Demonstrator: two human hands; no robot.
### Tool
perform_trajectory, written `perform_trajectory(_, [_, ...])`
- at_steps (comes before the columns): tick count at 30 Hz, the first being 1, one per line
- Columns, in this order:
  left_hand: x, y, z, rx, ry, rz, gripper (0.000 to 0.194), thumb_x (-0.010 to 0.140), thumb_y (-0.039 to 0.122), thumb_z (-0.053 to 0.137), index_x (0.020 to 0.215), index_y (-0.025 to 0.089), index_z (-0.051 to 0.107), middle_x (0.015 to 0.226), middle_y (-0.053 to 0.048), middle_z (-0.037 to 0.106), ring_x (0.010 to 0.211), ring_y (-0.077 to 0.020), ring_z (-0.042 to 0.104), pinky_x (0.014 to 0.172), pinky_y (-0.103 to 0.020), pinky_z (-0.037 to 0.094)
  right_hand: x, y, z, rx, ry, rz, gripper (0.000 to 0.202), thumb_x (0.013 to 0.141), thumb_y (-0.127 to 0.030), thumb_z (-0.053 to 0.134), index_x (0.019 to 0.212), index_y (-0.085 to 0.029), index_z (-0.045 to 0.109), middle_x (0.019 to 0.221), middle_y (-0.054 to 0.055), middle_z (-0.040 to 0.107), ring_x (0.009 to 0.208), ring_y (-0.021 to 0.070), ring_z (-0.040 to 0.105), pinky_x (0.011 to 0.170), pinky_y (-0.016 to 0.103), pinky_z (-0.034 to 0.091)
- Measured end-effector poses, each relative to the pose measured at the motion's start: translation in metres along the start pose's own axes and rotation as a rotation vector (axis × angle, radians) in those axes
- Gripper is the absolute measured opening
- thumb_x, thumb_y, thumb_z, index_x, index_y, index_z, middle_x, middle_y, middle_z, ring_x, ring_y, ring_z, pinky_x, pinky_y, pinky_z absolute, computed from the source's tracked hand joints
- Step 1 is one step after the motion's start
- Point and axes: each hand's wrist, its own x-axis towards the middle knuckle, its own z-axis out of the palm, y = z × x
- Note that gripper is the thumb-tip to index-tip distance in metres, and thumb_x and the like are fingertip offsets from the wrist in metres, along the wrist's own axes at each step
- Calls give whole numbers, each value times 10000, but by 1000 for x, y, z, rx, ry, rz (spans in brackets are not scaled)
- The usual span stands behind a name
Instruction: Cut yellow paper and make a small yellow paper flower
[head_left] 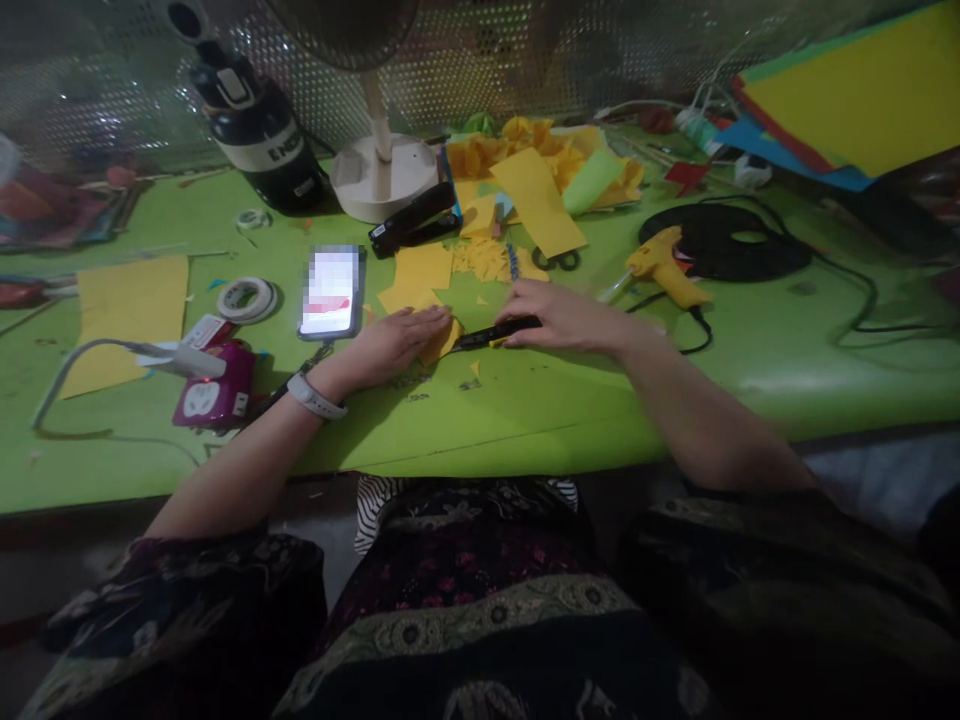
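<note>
My left hand [401, 343] lies flat, fingers stretched out, on a piece of yellow-orange paper [441, 346] on the green table [525, 440]. Wrapped round a dark, slim tool [491, 333] is my right hand [551, 318]; the tool's tip points left and meets the paper's right edge. What kind of tool it is cannot be made out for certain. Just beyond my hands lie a yellow square [424, 267] and a heap of small yellow scraps [481, 258]. A few tiny paper bits are scattered near the tool.
A lit phone [331, 290], tape roll [246, 299] and purple power adapter [217, 388] are at the left. Behind stand a black bottle [262, 150], fan base [382, 180] and black stapler [412, 222]. A yellow glue gun [670, 268] and its cable lie right. Black scissors handles [556, 261] show under paper.
</note>
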Motion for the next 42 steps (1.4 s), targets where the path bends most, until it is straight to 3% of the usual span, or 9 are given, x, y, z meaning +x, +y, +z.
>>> perform_trajectory(18, [1, 5, -4, -2, -12, 1, 547, 1066, 247, 279, 1607, 209, 351, 1662, -82, 360, 1539, -226, 342, 1267, -475, 267, 4, -15, 9, -3, -12, -76, 329, 941, -489, 641, 1131, -247, 757, 1086, 98, 597, 1031, 274, 536, 905, 427, 420])
perform_trajectory(24, [-1, 2, 1, -24, 17, 17, 533, 1060, 236, 280, 1584, 232, 378, 1657, -69, 383, 1533, -216, 353, 1268, -470, 275, 1, -18, 8, 30, -77, -101, 324, 928, -504, 650, 1101, -256, 767, 1076, 91, 614, 1014, 266, 556, 895, 421, 438])
perform_trajectory(28, [-4, 3, 5, -55, 195, -35, 498, 1062, 346, 375, 1527, 178, 431, 1623, -128, 429, 1475, -252, 435, 1227, -450, 364, -3, -18, 4, 32, -115, -107, 327, 898, -499, 677, 1076, -240, 769, 1028, 87, 648, 968, 254, 581, 856, 397, 447])
perform_trajectory(31, [-6, 5, 4, -20, 381, -251, 570, 957, 577, 590, 1359, 174, 557, 1416, -166, 588, 1310, -313, 553, 1111, -483, 480, -4, -22, 3, 12, -116, -61, 355, 864, -523, 706, 1035, -218, 763, 1010, 88, 664, 942, 249, 595, 825, 381, 450])
perform_trajectory(33, [-6, 6, 4, 25, 416, -387, 649, 836, 696, 690, 1214, 174, 611, 1245, -169, 635, 1206, -343, 575, 1042, -515, 510, -3, -25, 3, -8, -90, -31, 370, 862, -546, 701, 1010, -211, 758, 1009, 92, 671, 935, 248, 599, 820, 379, 449])
perform_trajectory(35, [-5, 5, 5, 37, 418, -421, 669, 764, 746, 727, 1098, 174, 630, 1170, -163, 635, 1154, -349, 573, 999, -525, 522, -1, -28, 4, -25, -60, -28, 373, 874, -550, 685, 1004, -208, 755, 1002, 94, 679, 928, 246, 602, 817, 379, 447])
perform_trajectory(38, [-3, 2, 10, -23, 439, -359, 543, 800, 695, 728, 966, 185, 641, 1131, -141, 649, 1100, -312, 587, 958, -499, 539, 1, -27, 7, -34, -40, -47, 373, 876, -533, 685, 1017, -194, 754, 995, 101, 690, 923, 249, 610, 812, 383, 452])
perform_trajectory(42, [-2, 3, 12, -164, 511, -278, 336, 874, 503, 742, 886, 181, 642, 1125, -130, 679, 1044, -251, 625, 913, -431, 547, 4, -25, 12, 7, 56, -47, 430, 879, -562, 686, 1073, -184, 749, 1045, 114, 699, 932, 250, 628, 836, 408, 478])
